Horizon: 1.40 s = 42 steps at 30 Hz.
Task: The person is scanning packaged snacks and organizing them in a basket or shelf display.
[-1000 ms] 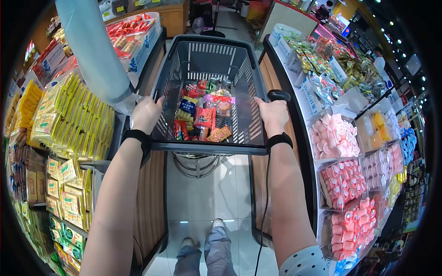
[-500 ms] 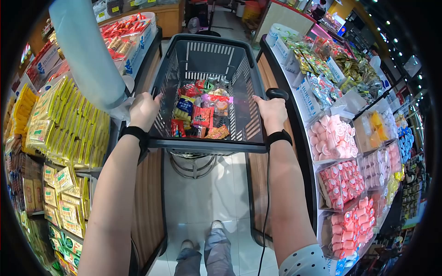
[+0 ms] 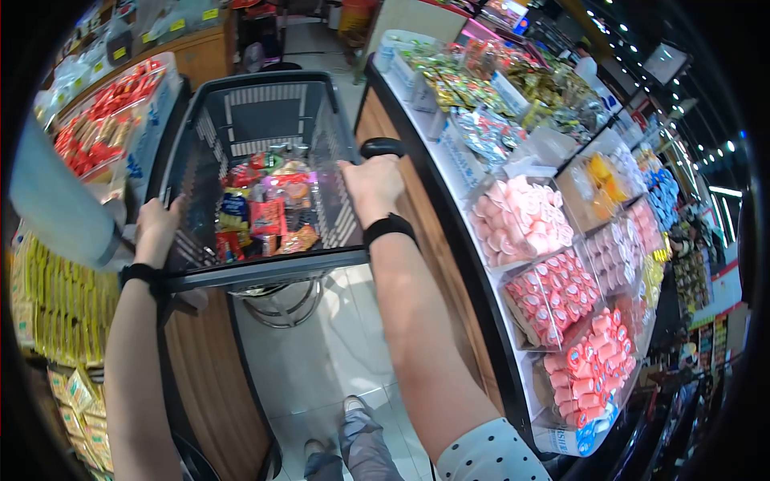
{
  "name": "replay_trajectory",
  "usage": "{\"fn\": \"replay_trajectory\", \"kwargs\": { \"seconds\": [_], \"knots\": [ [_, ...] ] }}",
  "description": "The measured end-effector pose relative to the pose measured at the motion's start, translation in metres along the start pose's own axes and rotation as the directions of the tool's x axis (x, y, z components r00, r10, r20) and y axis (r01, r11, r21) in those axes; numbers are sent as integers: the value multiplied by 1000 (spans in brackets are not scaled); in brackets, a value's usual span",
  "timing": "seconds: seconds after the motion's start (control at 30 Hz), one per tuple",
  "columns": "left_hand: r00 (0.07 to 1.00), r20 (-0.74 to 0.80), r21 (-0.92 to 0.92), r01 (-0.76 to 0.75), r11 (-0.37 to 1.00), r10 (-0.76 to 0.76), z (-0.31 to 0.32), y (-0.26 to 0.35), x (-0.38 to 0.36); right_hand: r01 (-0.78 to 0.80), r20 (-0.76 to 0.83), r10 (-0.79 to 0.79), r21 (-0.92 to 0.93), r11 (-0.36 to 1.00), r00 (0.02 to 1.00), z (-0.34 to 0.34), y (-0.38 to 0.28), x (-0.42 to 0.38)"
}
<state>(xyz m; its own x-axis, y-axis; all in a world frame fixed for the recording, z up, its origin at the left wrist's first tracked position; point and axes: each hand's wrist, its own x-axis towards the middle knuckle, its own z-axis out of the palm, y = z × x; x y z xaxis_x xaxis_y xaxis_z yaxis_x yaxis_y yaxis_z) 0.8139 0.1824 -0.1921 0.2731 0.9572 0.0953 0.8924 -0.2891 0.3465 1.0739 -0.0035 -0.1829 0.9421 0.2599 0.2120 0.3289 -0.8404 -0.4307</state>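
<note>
A dark grey shopping basket (image 3: 265, 278) stands between two display counters, with several snack packets (image 3: 267, 216) lying at its bottom. My left hand (image 3: 158, 228) is closed on the basket's left side rim. On the opposite side, my right hand (image 3: 374, 186) grips the right rim, its thumb over the edge. Both wrists wear black bands. Beyond the right hand is a black rounded handle (image 3: 382, 147). Below the basket, a round metal frame (image 3: 285, 309) shows above the tiled floor.
On the right counter are bins of pink packets (image 3: 523, 216), red-pink packets (image 3: 552, 297) and green packets (image 3: 473, 80). Yellow packets (image 3: 60, 297) fill the left shelf, near a roll of clear bags (image 3: 60, 192). A person (image 3: 586, 67) stands far back right.
The view has turned to the right, so the basket, both hands and the left shelf sit further left in it. Both hands keep their hold on the basket.
</note>
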Motion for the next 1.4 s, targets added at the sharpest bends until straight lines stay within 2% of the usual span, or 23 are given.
{"fn": "replay_trajectory", "kwargs": {
  "seconds": [0.13, 0.33, 0.4, 0.5, 0.53, 0.6, 0.67, 0.7, 0.73, 0.8, 0.83, 0.87, 0.93, 0.97, 1.13, 1.23, 1.4],
  "knots": [
    [1000, -23, 142, 2, 990, 1, -3, 8, 5, -44, 20, 44, 26, 999, 999, 4, -4, 6],
    [1000, -13, 151, 1, 988, 1, 18, -11, 25, -59, 46, 54, 107, 993, 997, 16, -3, 15],
    [1000, -10, 106, -20, 994, 22, 22, -15, 22, -30, 25, 26, 162, 986, 999, 20, 1, 16],
    [990, -122, 52, -67, 996, 73, 16, -6, 4, -36, 58, 22, 253, 967, 998, 16, 3, 14],
    [981, -161, 5, -113, 994, 112, 15, -6, 0, -23, 79, 7, 205, 979, 997, 13, 3, 14],
    [979, -189, -71, -94, 993, 79, 11, 1, -8, 65, 133, -84, 142, 988, 988, 9, 4, 16],
    [963, -202, -7, -185, 983, 179, 3, 13, -26, 68, 86, -78, 116, 991, 993, 7, 2, 15],
    [973, -141, 31, -180, 983, 182, -3, 23, -35, 71, 97, -84, 128, 989, 992, 5, 2, 15],
    [963, -159, 108, -203, 973, 219, -1, 24, -37, 73, 103, -88, 141, 987, 991, 4, 2, 16],
    [955, -205, 99, -196, 976, 213, 2, 22, -35, 66, 110, -86, 174, 982, 990, 6, 2, 19],
    [978, -157, 55, -131, 990, 138, 0, 23, -34, 90, 115, -110, 164, 982, 987, 7, 1, 21],
    [995, -97, 16, 16, 1000, -15, -3, 24, -32, 39, 143, -65, 173, 984, 988, 7, 1, 23],
    [969, 10, -54, 248, 967, -247, -9, 26, -26, 59, 147, -92, 214, 975, 985, 8, 1, 27],
    [959, 57, -65, 282, 957, -279, -11, 27, -25, 49, 172, -84, 197, 979, 982, 9, 0, 29],
    [970, 38, -121, 242, 963, -239, -9, 42, -30, 114, 188, -133, 108, 988, 973, 16, 0, 55],
    [965, 7, -77, 262, 962, -263, -8, 55, -31, 184, 201, -200, 93, 978, 959, 12, -2, 65],
    [962, 44, -49, 272, 961, -270, -11, 58, -19, 156, 215, -173, 95, 983, 961, 17, -8, 72]
  ]
}}
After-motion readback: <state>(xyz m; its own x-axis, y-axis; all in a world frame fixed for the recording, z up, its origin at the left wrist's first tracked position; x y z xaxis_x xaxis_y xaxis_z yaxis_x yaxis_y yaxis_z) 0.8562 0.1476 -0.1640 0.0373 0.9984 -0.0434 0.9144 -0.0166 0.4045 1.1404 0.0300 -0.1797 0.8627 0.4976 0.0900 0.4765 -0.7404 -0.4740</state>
